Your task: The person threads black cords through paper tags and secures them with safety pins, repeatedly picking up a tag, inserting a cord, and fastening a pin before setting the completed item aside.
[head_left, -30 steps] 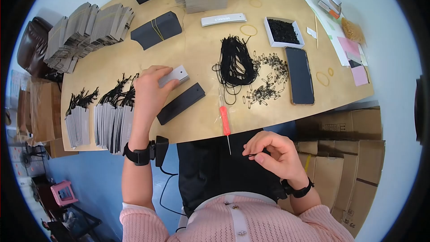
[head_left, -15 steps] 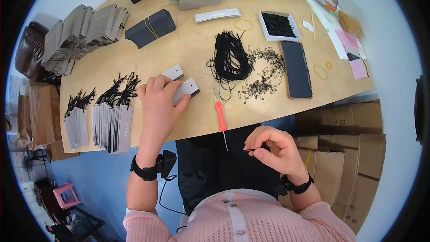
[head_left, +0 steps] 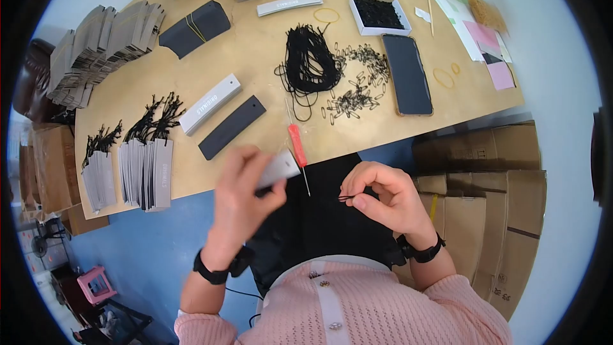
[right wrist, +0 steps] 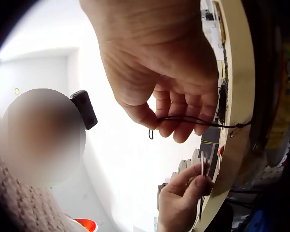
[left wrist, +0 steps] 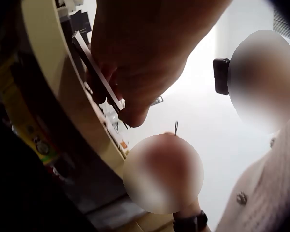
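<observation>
My left hand [head_left: 239,198] pinches a pale card tag [head_left: 281,167] between thumb and fingers, over the lap by the table's front edge; a small hole shows near the tag's end. In the left wrist view the tag [left wrist: 99,72] appears edge-on, light on one face and dark on the other. Across from it, my right hand [head_left: 388,199] pinches a thin black cord [head_left: 345,198]. The right wrist view shows that cord [right wrist: 193,118] running doubled across the fingers to a knot, with a small loop poking out past the thumb.
A stack of white tags [head_left: 211,103] and a black stack [head_left: 232,128] lie near a red-handled needle tool [head_left: 297,145]. Behind are a black cord bundle [head_left: 311,64], scattered small clips [head_left: 357,99] and a phone [head_left: 407,75]. Strung tags [head_left: 145,172] stand at left.
My left hand has left the white stack, carried a tag across the black one and brought it toward my lap and right hand. The right hand keeps its cord. The head view has shifted.
</observation>
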Demonstrator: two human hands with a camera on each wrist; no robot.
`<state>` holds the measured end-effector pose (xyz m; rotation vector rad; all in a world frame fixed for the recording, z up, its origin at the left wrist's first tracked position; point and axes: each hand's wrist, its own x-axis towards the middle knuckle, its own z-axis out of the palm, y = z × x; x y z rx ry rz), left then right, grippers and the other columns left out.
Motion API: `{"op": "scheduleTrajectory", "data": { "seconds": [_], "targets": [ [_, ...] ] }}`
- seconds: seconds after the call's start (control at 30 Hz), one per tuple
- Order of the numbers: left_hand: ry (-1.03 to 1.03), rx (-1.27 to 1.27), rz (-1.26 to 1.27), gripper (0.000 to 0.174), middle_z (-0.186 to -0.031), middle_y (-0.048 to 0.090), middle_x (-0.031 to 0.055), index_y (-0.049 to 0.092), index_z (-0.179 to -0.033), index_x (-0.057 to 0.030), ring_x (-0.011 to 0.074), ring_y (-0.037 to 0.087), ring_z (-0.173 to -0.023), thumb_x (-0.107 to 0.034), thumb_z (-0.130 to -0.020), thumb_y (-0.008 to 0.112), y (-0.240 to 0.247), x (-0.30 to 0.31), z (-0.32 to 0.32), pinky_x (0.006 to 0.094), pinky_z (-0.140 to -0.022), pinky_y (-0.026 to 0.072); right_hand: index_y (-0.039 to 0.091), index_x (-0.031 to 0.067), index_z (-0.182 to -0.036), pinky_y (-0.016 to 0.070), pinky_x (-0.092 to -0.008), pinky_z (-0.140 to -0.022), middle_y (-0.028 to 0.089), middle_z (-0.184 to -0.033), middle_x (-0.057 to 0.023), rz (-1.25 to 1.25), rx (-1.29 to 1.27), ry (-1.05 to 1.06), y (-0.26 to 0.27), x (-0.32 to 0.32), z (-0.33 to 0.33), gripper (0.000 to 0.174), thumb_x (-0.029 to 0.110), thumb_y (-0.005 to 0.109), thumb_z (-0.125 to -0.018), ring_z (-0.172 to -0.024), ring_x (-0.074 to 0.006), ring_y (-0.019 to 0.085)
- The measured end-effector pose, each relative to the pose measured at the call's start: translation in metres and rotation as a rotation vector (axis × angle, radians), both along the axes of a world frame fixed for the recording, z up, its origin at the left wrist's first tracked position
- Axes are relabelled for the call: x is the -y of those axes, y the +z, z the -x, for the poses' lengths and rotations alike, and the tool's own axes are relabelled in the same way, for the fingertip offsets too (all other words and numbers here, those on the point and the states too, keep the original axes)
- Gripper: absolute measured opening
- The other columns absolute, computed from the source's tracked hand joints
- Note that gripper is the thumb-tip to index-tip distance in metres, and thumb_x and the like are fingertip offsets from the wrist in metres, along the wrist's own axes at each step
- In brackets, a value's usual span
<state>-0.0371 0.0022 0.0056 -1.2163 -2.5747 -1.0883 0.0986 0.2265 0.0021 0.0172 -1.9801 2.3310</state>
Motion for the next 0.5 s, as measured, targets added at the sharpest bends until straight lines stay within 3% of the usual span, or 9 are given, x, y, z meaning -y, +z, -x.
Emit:
{"op": "scheduleTrajectory", "data": {
  "seconds": [0.03,0.07,0.17,0.3,0.37,0.5],
  "targets": [
    [-0.028,0.064,-0.001,0.04,-0.103,0.057,0.0148,0.067,-0.105,0.0008,0.0314,0.064,-0.088,-0.004,-0.068,0.08,-0.007,0.001,-0.015,0.0375,-0.071,0.0549,0.062,-0.0002,-0.094,0.05,-0.0262,-0.079,0.064,-0.094,-0.007,0.008,0.004,0.002,-0.001,-0.001,0.0,0.004,0.0,0.064,-0.091,-0.087,-0.0136,0.063],
    [-0.065,0.107,-0.01,0.043,-0.105,0.058,0.0147,0.067,-0.109,0.0008,0.0312,0.064,-0.087,-0.003,-0.068,0.081,-0.014,0.002,-0.027,0.0368,-0.071,0.056,0.059,-0.0004,-0.093,0.0518,-0.0314,-0.082,0.061,-0.096,-0.0109,0.003,0.054,0.027,0.002,-0.002,-0.001,0.005,-0.002,0.063,-0.09,-0.092,-0.0193,0.062],
    [0.0,0.246,-0.063,0.046,-0.109,0.059,0.0137,0.069,-0.113,-0.0009,0.029,0.064,-0.091,0.001,-0.069,0.081,-0.033,0.002,-0.053,0.0351,-0.076,0.0549,0.059,-0.0004,-0.093,0.0515,-0.0313,-0.083,0.061,-0.096,-0.0108,0.005,0.06,0.023,0.005,0.0,-0.003,0.005,-0.002,0.063,-0.09,-0.091,-0.0192,0.062],
    [0.052,0.192,-0.123,0.044,-0.11,0.063,0.0137,0.07,-0.114,-0.0013,0.0263,0.066,-0.09,0.001,-0.072,0.081,-0.036,0.0,-0.062,0.0339,-0.076,0.0548,0.06,-0.0004,-0.093,0.0514,-0.0314,-0.083,0.061,-0.097,-0.011,-0.035,0.032,0.042,0.004,0.002,-0.004,0.005,-0.002,0.063,-0.09,-0.092,-0.0192,0.062],
    [0.065,0.206,-0.111,0.038,-0.103,0.067,0.0144,0.072,-0.112,-0.0008,0.028,0.066,-0.087,0.0,-0.075,0.08,-0.038,0.003,-0.064,0.0351,-0.073,0.0548,0.062,-0.0005,-0.094,0.0493,-0.0268,-0.077,0.064,-0.091,-0.0054,-0.023,0.028,0.016,0.002,0.007,-0.003,0.006,-0.001,0.065,-0.089,-0.084,-0.0128,0.062],
    [0.128,0.388,-0.161,0.031,-0.094,0.072,0.0124,0.074,-0.105,-0.0021,0.0262,0.066,-0.084,-0.001,-0.075,0.08,-0.04,-0.003,-0.059,0.0341,-0.073,0.0539,0.062,0.0003,-0.094,0.0496,-0.0274,-0.075,0.064,-0.09,-0.0051,-0.178,0.021,0.03,0.0,0.014,-0.001,0.008,-0.001,0.067,-0.087,-0.082,-0.0138,0.063]
  ]
}}
